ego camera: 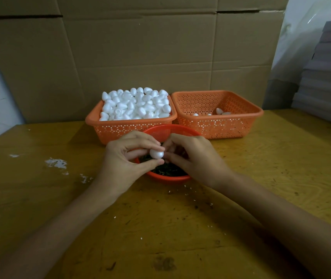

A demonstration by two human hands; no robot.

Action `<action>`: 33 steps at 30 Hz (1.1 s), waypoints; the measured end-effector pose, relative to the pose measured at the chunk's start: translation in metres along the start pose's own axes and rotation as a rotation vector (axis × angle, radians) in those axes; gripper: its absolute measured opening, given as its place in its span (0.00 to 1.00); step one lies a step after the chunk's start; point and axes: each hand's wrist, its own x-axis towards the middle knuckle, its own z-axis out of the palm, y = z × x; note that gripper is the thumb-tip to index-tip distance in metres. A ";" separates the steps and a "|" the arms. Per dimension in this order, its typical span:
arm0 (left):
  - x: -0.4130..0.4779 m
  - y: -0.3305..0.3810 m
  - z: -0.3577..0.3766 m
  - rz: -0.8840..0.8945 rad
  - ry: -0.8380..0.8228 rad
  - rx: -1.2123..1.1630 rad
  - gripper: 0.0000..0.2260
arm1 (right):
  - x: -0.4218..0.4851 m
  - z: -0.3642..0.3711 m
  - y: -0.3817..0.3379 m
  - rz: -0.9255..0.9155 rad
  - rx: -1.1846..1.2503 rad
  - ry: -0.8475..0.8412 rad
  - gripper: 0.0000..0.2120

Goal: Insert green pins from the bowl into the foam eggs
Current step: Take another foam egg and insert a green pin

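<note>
– Few eggs in the right basket (221,127) so far, by my count about four (220,111). Is that the finished lot?

– Likely, though they are too small to show whether pins sit in them. The left basket (130,122) is heaped with plain white eggs (136,103), so I judge the job barely begun.

– And the hands?

– The left hand (128,158) pinches one foam egg (157,153) between thumb and fingers, just above the red bowl (168,179). The right hand (192,158) has its fingertips bunched narrowly against the egg's right end.

– Holding a pin?

– I cannot tell; no pin shows between those fingers. The green pins (166,171) lie as a dark mass in the bowl, under both hands.

– So this egg is mid-insertion?

– That is my reading. After it, nearly the whole heap remains.

– The tabletop (160,228)?

– Scattered with white foam crumbs (57,163), mostly to the left.
</note>
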 end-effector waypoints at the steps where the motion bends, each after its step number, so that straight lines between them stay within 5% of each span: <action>1: 0.000 0.001 0.001 0.000 -0.003 0.004 0.14 | 0.000 0.000 0.000 -0.001 -0.001 0.001 0.03; 33: 0.000 0.003 -0.001 -0.031 0.031 -0.004 0.14 | 0.000 0.000 -0.002 -0.020 -0.042 0.009 0.11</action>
